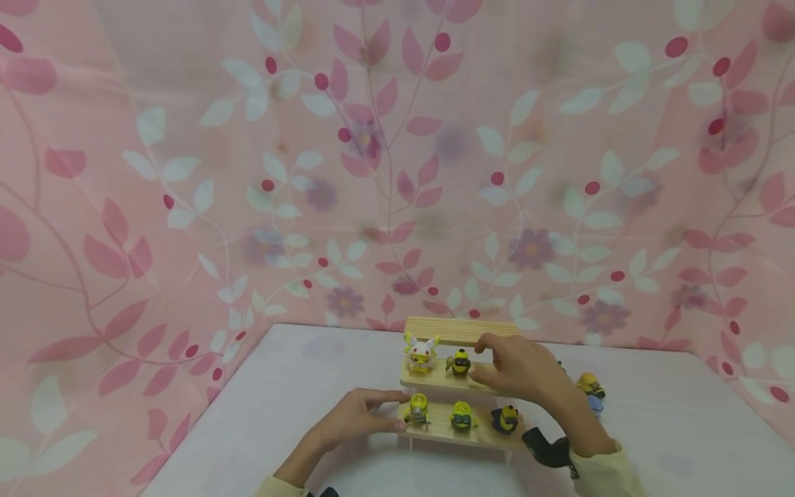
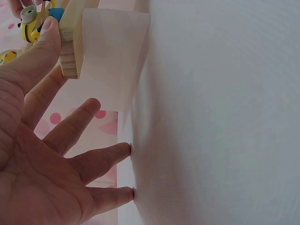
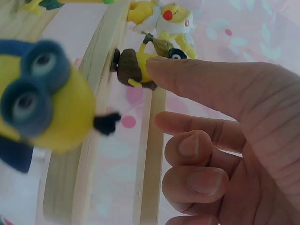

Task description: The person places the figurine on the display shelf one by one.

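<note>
A tiered wooden display stand [image 1: 435, 393] holds small yellow goggled figures. My left hand [image 1: 357, 417] grips the left end of its lowest shelf, thumb in front and index finger behind, beside a goggled figure [image 1: 418, 408]. In the left wrist view, the other fingers [image 2: 101, 161] spread out towards the table. My right hand [image 1: 522, 366] is at the middle shelf, beside a brown-clothed goggled figure [image 1: 461, 363]. In the right wrist view its thumb overlaps that figure; contact is unclear. The index finger stays apart from it, with the other fingers loosely curled.
A white-eared figure [image 1: 421, 353] stands left on the middle shelf. Below stand a green-goggled figure [image 1: 462, 416] and a dark-caped one [image 1: 506, 419]. More figures [image 1: 590, 388] lie on the white table [image 1: 273, 386], right of the stand. Floral cloth [image 1: 385, 207] hangs behind.
</note>
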The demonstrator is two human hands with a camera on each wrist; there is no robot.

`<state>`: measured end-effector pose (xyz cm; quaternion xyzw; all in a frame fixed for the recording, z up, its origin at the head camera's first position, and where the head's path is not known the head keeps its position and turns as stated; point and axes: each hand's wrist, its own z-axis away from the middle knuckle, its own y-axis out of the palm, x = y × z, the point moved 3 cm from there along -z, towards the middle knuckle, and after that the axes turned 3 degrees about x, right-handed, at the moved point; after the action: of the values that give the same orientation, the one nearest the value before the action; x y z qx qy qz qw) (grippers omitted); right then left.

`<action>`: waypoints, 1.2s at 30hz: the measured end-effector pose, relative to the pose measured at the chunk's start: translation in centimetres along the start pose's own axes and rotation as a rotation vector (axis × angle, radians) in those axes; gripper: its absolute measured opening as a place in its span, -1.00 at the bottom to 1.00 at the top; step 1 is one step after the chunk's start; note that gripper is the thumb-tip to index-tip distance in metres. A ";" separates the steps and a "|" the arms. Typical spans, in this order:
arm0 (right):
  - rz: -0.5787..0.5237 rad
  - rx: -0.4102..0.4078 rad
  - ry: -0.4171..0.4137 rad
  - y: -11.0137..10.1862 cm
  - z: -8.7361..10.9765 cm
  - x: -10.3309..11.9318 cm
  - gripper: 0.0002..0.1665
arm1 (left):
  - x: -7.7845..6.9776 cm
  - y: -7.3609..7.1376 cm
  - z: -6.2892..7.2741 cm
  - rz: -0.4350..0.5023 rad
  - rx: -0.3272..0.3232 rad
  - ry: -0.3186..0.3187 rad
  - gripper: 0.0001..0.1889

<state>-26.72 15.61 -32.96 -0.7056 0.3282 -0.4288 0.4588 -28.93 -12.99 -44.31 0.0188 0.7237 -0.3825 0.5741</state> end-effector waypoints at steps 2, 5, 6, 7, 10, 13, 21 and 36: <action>-0.006 0.000 -0.002 -0.1 0.2 -0.3 -0.62 | 0.0 0.0 0.0 0.008 -0.001 -0.003 -0.57; -0.005 -0.014 -0.016 -0.3 0.5 -0.9 -0.65 | 0.0 0.0 0.0 0.018 0.001 -0.005 -0.57; -0.005 -0.020 -0.024 -0.4 0.5 -1.1 -0.67 | 0.1 -0.1 0.0 0.022 0.002 -0.005 -0.57; -0.007 -0.025 -0.030 -0.5 0.6 -1.3 -0.68 | 0.1 -0.1 0.0 0.021 0.003 -0.003 -0.56; -0.015 -0.038 -0.038 -0.8 1.0 -1.9 -0.69 | 0.3 -0.1 -0.1 0.016 0.005 -0.006 -0.56; -0.028 -0.033 -0.034 -1.0 1.4 -2.4 -0.69 | 0.4 -0.1 -0.1 0.022 0.007 -0.011 -0.56; -0.052 -0.036 -0.073 -1.4 2.2 -3.9 -0.73 | 0.4 -0.1 0.1 0.029 0.001 -0.023 -0.55; -0.010 -0.059 -0.030 -2.3 4.0 -7.5 -0.72 | 0.0 -0.1 0.1 0.031 0.012 -0.006 -0.54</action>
<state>-26.05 24.37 -33.92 -0.7270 0.3302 -0.4105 0.4405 -28.89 -13.12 -44.28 0.0325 0.7192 -0.3779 0.5821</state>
